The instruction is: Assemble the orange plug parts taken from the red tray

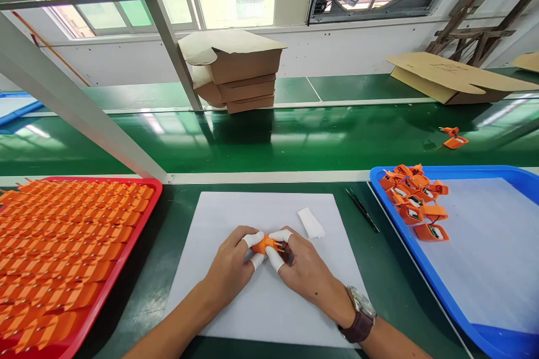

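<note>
Between my two hands is a small orange plastic part with metal prongs (264,243), held just above a white sheet (269,314). My left hand (236,258) pinches its left side with thumb and forefinger. On the prong side, my right hand (297,261) also pinches it, with a watch on that wrist. White finger covers sit on the thumbs and forefingers of both hands. A small folded white paper (310,222) lies on the sheet beyond my right hand.
At left, a red tray (156,190) holds rows of similar orange parts. A blue tray (458,173) at right has several orange pieces in its corner. A black pen (362,210) lies between sheet and blue tray. Beyond are a green belt (320,140), cardboard boxes (248,70) and a slanted post (84,101).
</note>
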`<state>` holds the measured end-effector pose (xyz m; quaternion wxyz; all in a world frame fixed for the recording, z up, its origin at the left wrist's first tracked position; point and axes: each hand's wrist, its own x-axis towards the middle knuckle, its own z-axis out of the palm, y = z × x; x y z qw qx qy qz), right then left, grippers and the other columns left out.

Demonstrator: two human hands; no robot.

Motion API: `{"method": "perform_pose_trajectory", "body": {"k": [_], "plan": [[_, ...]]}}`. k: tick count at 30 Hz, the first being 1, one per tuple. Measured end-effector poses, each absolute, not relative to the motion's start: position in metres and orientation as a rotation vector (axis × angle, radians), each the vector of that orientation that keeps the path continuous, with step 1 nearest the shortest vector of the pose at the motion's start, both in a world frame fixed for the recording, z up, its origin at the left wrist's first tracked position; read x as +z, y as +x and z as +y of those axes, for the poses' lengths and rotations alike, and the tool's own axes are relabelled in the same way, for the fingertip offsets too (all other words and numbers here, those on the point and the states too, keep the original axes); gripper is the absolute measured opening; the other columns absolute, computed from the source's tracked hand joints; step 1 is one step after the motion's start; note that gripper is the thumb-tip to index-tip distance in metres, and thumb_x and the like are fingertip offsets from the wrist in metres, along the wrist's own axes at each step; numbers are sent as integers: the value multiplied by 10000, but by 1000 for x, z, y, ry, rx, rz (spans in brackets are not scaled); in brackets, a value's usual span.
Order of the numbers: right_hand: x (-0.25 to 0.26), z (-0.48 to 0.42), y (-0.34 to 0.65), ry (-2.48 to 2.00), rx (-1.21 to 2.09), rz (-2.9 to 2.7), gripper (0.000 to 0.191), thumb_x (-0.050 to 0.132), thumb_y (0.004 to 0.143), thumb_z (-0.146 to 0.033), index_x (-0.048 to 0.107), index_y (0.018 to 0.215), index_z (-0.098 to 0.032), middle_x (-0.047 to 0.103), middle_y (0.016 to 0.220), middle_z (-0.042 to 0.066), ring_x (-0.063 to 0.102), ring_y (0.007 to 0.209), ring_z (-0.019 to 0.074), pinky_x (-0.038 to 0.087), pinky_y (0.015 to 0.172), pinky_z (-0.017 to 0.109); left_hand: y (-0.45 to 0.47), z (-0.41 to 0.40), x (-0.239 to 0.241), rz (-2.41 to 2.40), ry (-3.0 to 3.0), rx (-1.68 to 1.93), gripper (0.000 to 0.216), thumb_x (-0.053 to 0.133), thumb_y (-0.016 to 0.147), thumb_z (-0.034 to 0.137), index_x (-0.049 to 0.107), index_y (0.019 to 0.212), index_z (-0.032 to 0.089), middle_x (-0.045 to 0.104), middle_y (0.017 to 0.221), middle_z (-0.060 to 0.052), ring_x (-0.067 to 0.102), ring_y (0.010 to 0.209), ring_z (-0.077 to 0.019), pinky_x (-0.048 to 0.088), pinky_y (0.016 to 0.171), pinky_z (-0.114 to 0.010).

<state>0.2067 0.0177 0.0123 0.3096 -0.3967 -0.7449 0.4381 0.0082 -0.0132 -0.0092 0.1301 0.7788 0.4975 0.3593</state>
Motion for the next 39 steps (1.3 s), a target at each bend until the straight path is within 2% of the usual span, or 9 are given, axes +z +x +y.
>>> {"method": "perform_pose_trajectory", "body": {"k": [4,11,16,20,26,31,36,39], "plan": [[17,19,208,-1091,1215,-1965,167,520,931,-180,592,1060,-257,629,1070,28,586,771,168,496,674,334,10,-13,-12,1452,2271,1058,355,599,889,64,546,1195,237,618,1147,-94,669,976,-207,621,770,-348],[20,27,210,-1131,1358,-1933,61,540,936,-236,600,946,-237,628,901,5,573,719,160,475,637,315,13,-14,-14,1430,2301,1054,409,582,868,3,553,1210,224,586,1120,-90,637,963,-200,612,738,-329],[15,36,212,-1075,1573,-1806,71,591,911,-263,615,962,-220,664,909,14,639,800,176,514,685,316,15,-13,-16,1446,2302,1038,426,584,861,-5,545,1221,218,574,1131,-91,626,963,-202,608,741,-337],[7,32,209,-1095,1534,-1730,116,608,897,-274,607,997,-215,661,889,12,645,799,177,526,682,315,15,-14,-17,1458,2284,1047,409,593,858,8,543,1205,220,571,1139,-93,629,945,-198,605,735,-335],[8,24,205,-1173,1437,-1751,69,565,922,-282,573,947,-218,653,837,2,622,733,166,501,637,303,18,-19,-10,1414,2412,1044,378,499,876,-20,528,1186,194,563,1123,-115,621,979,-219,601,746,-356],[9,28,206,-1167,1407,-1727,262,430,1003,-341,541,802,-214,598,712,-12,566,648,156,453,594,295,18,-19,-9,1402,2386,1058,408,488,906,4,499,1251,222,562,1142,-112,623,1013,-222,605,771,-363],[5,30,210,-1062,1508,-1654,306,371,1028,-345,611,905,-202,617,745,1,573,659,156,463,594,286,12,-14,1,1449,2276,970,465,603,897,119,478,1330,233,570,1207,-112,594,1111,-251,575,917,-431],[2,28,211,-1087,1487,-1660,298,384,1023,-348,619,915,-199,616,747,5,565,653,154,459,574,278,5,-11,12,1481,2214,885,460,584,884,111,500,1316,243,580,1202,-107,592,1090,-257,572,912,-451]]}}
